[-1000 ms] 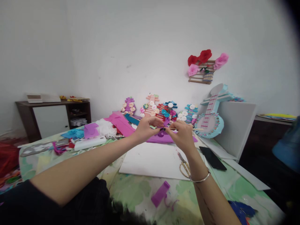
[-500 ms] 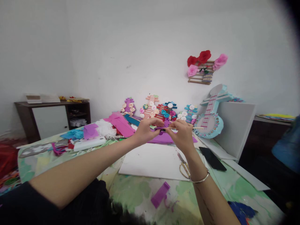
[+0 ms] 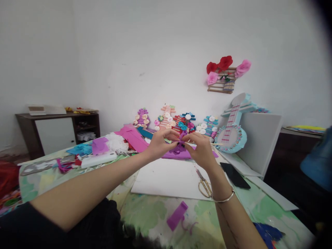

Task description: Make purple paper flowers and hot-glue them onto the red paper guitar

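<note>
Above the white board (image 3: 166, 178), both hands meet at a purple paper strip (image 3: 179, 148) that curls around a thin wooden stick (image 3: 218, 144). My left hand (image 3: 162, 143) pinches the paper between thumb and fingers. From the other side, my right hand (image 3: 199, 148) is closed on the stick and the paper's edge, with the stick's end jutting out to the right. The exact fingertip contact is partly hidden. Gold-handled scissors (image 3: 204, 188) lie on the board beside my right wrist. Larger purple paper (image 3: 207, 154) lies behind the hands.
Purple scraps (image 3: 177, 216) lie on the table near me. A black phone (image 3: 235, 175) rests to the right, near a light-blue paper guitar (image 3: 233, 135). Magenta paper (image 3: 132, 136) and white shredded paper (image 3: 118, 143) are at left. Flower-decorated stick crafts (image 3: 166, 117) lean against the wall.
The purple paper between my fingers has shifted, with loops now showing above and below the fingertips. My right hand has moved slightly left, and the stick with it.
</note>
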Demonstrator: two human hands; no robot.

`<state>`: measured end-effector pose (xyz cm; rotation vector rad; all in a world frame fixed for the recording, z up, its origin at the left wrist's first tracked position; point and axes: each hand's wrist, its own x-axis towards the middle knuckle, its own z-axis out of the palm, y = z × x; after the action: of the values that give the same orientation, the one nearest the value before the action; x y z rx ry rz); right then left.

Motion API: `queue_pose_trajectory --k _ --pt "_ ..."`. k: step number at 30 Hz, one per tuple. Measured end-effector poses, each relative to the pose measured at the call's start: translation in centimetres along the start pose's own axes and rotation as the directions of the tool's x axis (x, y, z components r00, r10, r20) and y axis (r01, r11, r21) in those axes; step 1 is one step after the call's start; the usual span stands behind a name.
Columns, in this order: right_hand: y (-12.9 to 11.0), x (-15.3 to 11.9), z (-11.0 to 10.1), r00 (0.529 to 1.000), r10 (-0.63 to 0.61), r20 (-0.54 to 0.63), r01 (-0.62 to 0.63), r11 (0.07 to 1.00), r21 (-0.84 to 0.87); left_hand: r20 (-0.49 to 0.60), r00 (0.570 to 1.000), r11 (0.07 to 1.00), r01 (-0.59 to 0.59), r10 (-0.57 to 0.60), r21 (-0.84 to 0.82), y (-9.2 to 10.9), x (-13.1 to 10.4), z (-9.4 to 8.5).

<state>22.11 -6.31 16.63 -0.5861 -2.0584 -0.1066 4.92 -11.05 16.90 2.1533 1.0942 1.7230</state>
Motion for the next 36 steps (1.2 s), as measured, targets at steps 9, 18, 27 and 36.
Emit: queue_pose_trajectory --k 9,18,27,36 --pt "0.07 -0.15 0.12 0.987 -0.038 0.158 0.03 0.998 0.051 0.077 0.981 0.969 0.19 -0.18 -0.159 -0.23 0.03 0.12" --pt "-0.08 -0.21 -0.28 0.971 0.015 0.237 -0.02 1.0 0.019 0.139 0.961 0.933 0.268 -0.24 -0.241 -0.49 0.32 0.15" --pt "-0.14 0.0 -0.38 0.973 0.08 0.218 -0.113 0.983 0.143 0.122 0.965 0.94 0.256 -0.233 -0.224 -0.58 0.31 0.11" --pt "0.29 -0.06 -0.47 0.982 0.09 0.163 -0.099 0.994 0.051 0.172 0.955 0.922 0.281 -0.242 -0.266 -0.64 0.43 -0.1"
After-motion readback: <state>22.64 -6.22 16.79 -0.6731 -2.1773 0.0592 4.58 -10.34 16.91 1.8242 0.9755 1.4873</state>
